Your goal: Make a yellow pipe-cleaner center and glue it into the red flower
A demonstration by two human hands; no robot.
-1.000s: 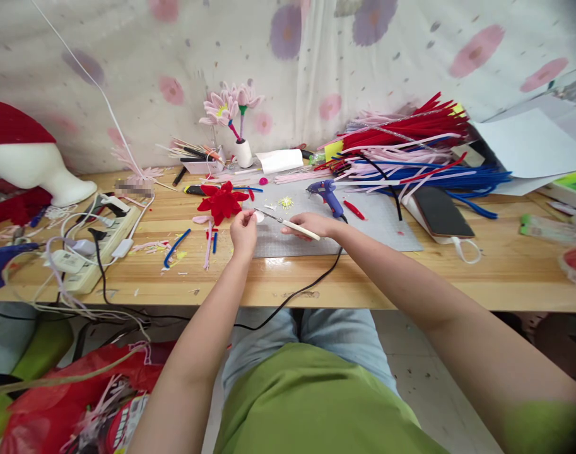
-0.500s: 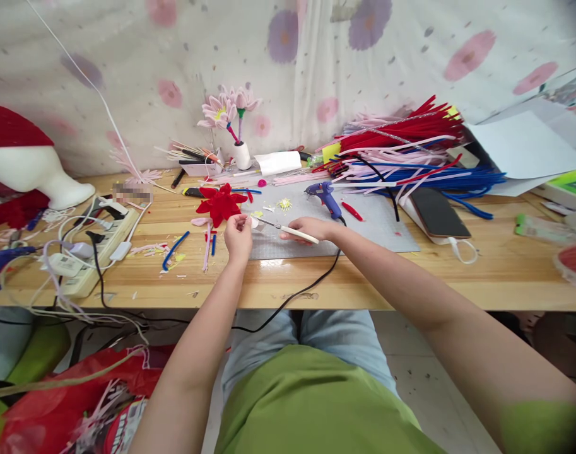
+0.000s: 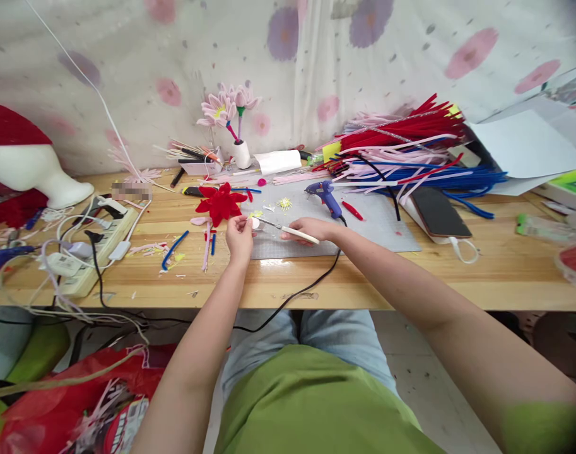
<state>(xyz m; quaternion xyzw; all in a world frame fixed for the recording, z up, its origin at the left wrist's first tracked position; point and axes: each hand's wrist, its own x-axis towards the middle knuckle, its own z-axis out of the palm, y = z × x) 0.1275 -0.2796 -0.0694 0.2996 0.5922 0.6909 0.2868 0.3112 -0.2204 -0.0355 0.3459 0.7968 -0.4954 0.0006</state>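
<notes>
My left hand [image 3: 239,238] is closed, pinching a small white round piece [image 3: 255,223], perhaps paper, between thumb and fingers. Scissors [image 3: 301,236] with cream handles are in my right hand [image 3: 311,228], whose fingers wrap round them. Their blades point left, with the tips at the white piece; whether they touch it I cannot tell. Just behind my left hand lies a red fuzzy flower [image 3: 221,203]. A small yellow-white spiky tuft [image 3: 284,203] rests on the grey cutting mat [image 3: 373,233] beyond the scissors.
On the mat are a blue glue gun [image 3: 326,197], its black cord running off the table front, and a red fuzzy piece [image 3: 352,210]. Pipe cleaners [image 3: 411,145] pile up at back right near a phone [image 3: 441,213]. A vase of pink flowers [image 3: 241,154] and a power strip [image 3: 101,252] stand left.
The white piece looks smaller and rounder; a pale flap that hung below it no longer shows. Both hands have barely moved.
</notes>
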